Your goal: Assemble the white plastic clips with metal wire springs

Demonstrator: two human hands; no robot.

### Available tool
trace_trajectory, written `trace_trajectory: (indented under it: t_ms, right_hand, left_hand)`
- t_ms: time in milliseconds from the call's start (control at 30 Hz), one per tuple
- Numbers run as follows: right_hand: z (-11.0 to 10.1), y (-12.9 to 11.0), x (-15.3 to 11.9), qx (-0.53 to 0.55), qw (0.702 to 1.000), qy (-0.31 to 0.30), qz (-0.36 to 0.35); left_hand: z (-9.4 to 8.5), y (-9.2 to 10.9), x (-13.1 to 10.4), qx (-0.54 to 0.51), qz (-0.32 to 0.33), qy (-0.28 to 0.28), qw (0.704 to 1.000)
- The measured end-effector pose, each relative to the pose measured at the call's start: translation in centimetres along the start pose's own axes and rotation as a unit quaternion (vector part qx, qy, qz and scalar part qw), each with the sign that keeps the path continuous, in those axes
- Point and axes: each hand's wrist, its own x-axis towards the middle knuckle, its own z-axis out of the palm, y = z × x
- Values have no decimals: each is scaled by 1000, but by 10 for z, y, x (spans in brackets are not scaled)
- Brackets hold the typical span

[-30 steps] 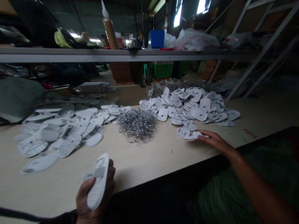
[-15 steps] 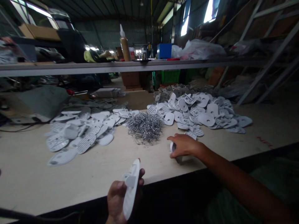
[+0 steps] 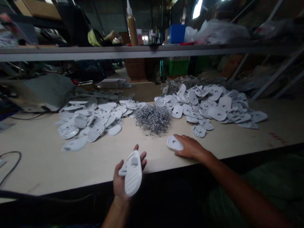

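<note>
My left hand (image 3: 120, 187) is closed around a long oval white plastic plate (image 3: 133, 179) with slanted ribs and a raised block. A smaller white tab sticks out beside my thumb; I cannot tell if it is a separate piece. Farther right, my right hand (image 3: 191, 148) grips a rounded white plate with a hole (image 3: 177, 146), low over the tabletop. Between and beyond both hands lies a heap of thin metal pins or nails (image 3: 153, 119). A small ribbed white piece (image 3: 199, 131) lies just past my right hand.
Long ribbed plates form a pile (image 3: 96, 131) at left. Rounded plates with holes are heaped (image 3: 217, 112) at right. Across the back runs a raised shelf (image 3: 106, 54) with a brown bottle (image 3: 132, 30) and a blue box (image 3: 177, 33). A dark cable (image 3: 20, 158) crosses the left side.
My left hand has tilted its plate so the ribbed face shows more. The plate in my right hand has turned, and its flat face with the hole now shows. The camera view has tipped downward.
</note>
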Motion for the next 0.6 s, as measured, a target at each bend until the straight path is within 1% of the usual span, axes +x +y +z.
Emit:
trace_trajectory:
  t_ms: [33,133,200,333,400,433,467,533,567,600]
  right_hand:
    - [1,2,0,-6,1000,-1,-1]
    - [6,9,3,-3,1000,2,-15]
    - [9,16,7,6,999,9,-32]
    - [13,31,14,56,997,30,-39]
    - [14,28,9,150,986,44,-50]
    - [14,22,4,223,972,34,-60]
    - [14,12,-3,304,950,8,-70]
    - [13,-15,-21,450,886,-79,-83]
    - [14,-30,-30,495,856,-118,-88]
    - [16,-45,-39,524,835,-138,-91]
  left_hand:
    - [2,-1,3,16,7,28,999]
    - [15,-3,11,62,-20,114,991]
    - [22,-6,16,88,-25,157,983]
    - [29,-15,19,149,-31,199,968]
    - [28,-22,17,190,1,227,955]
    - [27,-25,16,213,25,244,946]
    - [25,-29,16,235,53,263,934]
    - [22,-34,15,272,101,296,910]
    - [20,-36,15,285,117,308,900]
    - [19,-37,15,296,130,314,893]
